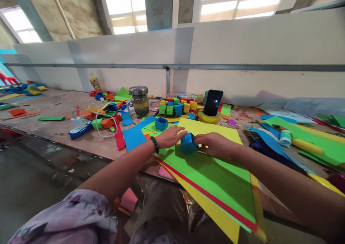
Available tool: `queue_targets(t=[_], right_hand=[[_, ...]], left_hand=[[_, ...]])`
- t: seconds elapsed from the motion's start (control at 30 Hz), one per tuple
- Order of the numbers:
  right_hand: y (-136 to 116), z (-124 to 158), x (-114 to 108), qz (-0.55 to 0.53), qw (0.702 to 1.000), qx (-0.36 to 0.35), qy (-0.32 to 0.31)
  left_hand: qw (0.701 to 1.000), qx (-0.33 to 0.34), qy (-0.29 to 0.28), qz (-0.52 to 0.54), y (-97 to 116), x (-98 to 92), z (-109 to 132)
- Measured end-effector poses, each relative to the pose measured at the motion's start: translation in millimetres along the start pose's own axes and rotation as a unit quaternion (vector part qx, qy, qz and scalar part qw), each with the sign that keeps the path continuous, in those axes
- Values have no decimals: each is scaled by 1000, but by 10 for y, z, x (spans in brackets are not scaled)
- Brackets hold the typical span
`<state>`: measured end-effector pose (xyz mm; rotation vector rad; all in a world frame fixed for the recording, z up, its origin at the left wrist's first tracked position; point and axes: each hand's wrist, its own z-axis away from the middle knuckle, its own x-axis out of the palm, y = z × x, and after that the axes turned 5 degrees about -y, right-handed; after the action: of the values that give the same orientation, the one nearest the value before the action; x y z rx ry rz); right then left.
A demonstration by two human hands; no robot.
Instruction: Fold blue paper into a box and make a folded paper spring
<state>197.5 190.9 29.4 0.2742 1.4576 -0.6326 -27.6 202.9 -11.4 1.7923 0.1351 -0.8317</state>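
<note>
A blue folded-paper box (189, 143) is sitting between two bare hands, over a stack of coloured paper sheets (215, 179) whose top two showing are bright green and yellow. The right hand (212, 145) is pinching the box's right edge with its fingertips. The left hand (171, 138), wearing one dark beaded bracelet (154, 144), is touching the upper left side; whether its fingers are closing on the box I cannot tell.

A second blue paper box, open-topped (161, 124), is standing just beyond the left hand, making two; its inside is showing only blue walls. Farther back, one clear glass mug with a metal lid (140, 102) is holding a greenish-brown drink. Beside it, a pile of small coloured paper cubes (178, 106) is lying too crowded to count. One black phone (212, 102) is leaning upright on one round yellow holder (208, 118). One yellow-labelled bottle (94, 82) is standing near the wall, and one small white-and-green tub (285, 138) is lying among papers at right, its contents hidden.
</note>
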Motion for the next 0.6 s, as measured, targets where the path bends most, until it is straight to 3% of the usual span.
queue_targets(t=[0.07,0.1,0.23,0.4,0.6], right_hand=[[-6,-58,4,15,1000,-3,-14],[-5,-86,4,22,999,-3,-23],[41,-186,6,34,998,-30,-43],[92,-227,-64,10,996,-49,-68],[59,-244,-153,29,991,-60,-119]], left_hand=[[989,82,20,-125,-13,-101,85],[976,128,3,-178,-14,-149,126],[918,240,-124,-292,56,-268,174],[872,249,-189,-377,178,-271,22],[869,230,-254,-358,113,-167,-57]])
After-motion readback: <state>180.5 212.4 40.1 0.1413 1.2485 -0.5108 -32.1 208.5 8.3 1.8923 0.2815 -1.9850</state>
